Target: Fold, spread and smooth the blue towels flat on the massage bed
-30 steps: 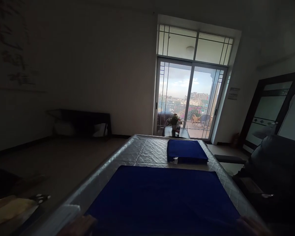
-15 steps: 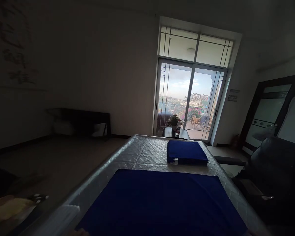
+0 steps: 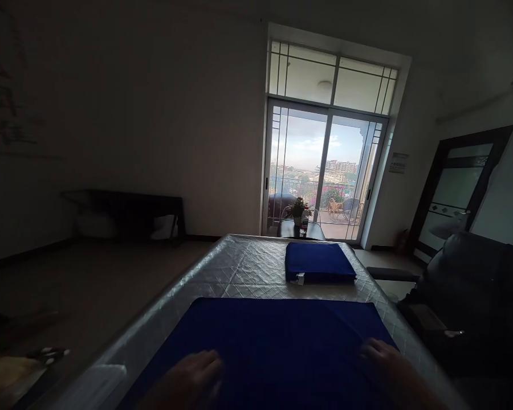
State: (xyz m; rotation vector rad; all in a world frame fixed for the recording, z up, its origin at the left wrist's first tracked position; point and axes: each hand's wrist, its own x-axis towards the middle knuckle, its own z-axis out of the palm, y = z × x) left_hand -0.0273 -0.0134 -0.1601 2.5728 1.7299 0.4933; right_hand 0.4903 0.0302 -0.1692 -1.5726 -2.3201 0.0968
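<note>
- One blue cloth [image 3: 284,344] lies beneath left hand [image 3: 194,370] and right hand [image 3: 380,354]; grip cannot be told.
- Cloth's middle: left hand's three o'clock, right hand's nine.

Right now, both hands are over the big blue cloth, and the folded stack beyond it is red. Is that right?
Not quite: the folded stack is blue, not red, as the head view shows. The left hand and right hand are over the big blue cloth.
</note>
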